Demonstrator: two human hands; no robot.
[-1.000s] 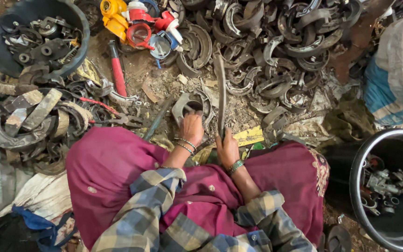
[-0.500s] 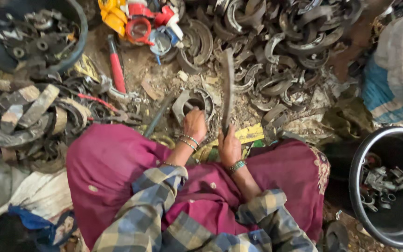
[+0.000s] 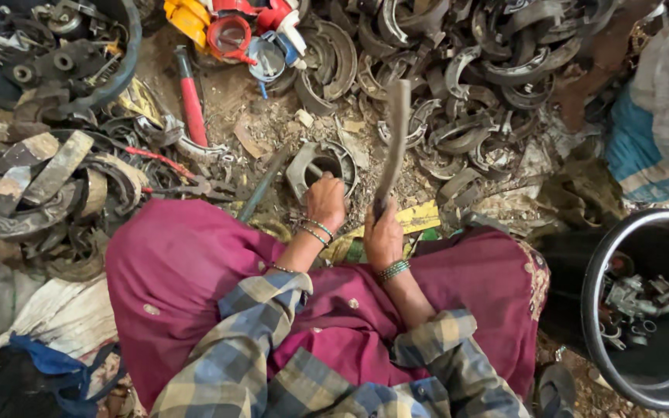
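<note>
Your left hand is on the brake shoe lying on the ground just ahead of your knees, fingers curled over its near rim and pinning it down. Your right hand has its fingers wrapped tight round the handle of a long flat bar, which stands raised and tilted a little left, its tip above the shoe.

To strike well, I'd say keep the shoe flat and steady, with your left fingers back on the near edge, clear of where the bar will land. Bring the bar down on the far part of the shoe, not the side you are holding. A glancing blow could skid toward your knuckles, so aim square.

The black tub at your right holds a few small grey metal parts at the bottom, with much of it bare. The dark tub at upper left is heaped with black round pieces and odd metal fittings. Loose curved shoes lie in a pile beyond the one you hold, and more scraps lie stacked to your left.
</note>
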